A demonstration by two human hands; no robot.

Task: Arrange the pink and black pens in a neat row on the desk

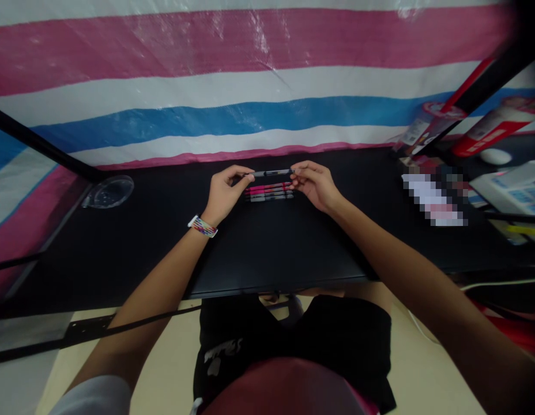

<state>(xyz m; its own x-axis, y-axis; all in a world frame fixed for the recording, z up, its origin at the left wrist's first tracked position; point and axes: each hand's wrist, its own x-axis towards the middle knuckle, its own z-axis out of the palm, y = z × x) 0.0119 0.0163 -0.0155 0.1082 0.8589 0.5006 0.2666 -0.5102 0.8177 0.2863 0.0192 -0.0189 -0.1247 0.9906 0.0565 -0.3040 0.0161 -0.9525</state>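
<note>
Pens are what both hands are busy with, at the far middle of a black surface (164, 242). One dark pen (271, 173) is held level, just above the others, pinched at each end: the left hand (224, 193) closes thumb and forefinger on its left tip, and the right hand (313, 184) does the same on its right tip. Both hands are narrow, fingers curled in, holding only that one pen between them.

Directly beneath it, a small row of pens (270, 192) lies flat on the surface, side by side and touching, all pointing left to right. The nearer ones to the wall look pink or red, the ones closer to the person look grey or dark; exact count is hard to tell at this size.

By its look, the held pen should be light, stiff and thin, with a smooth, likely plastic barrel that could roll or slip if gripped loosely. Pinching at the two ends keeps it level and stops it turning; a hold at mid-barrel with one hand would probably be steadier for carrying. It seems in no way fragile, though a cap may pull off if tugged from the tip.

A striped wristband (202, 226) sits on the left wrist. Well apart to the left lies a clear round lid (109, 191), and to the right are boxes and red cans (496, 129) near the wall, behind which hangs a striped sheet (250, 86).
</note>
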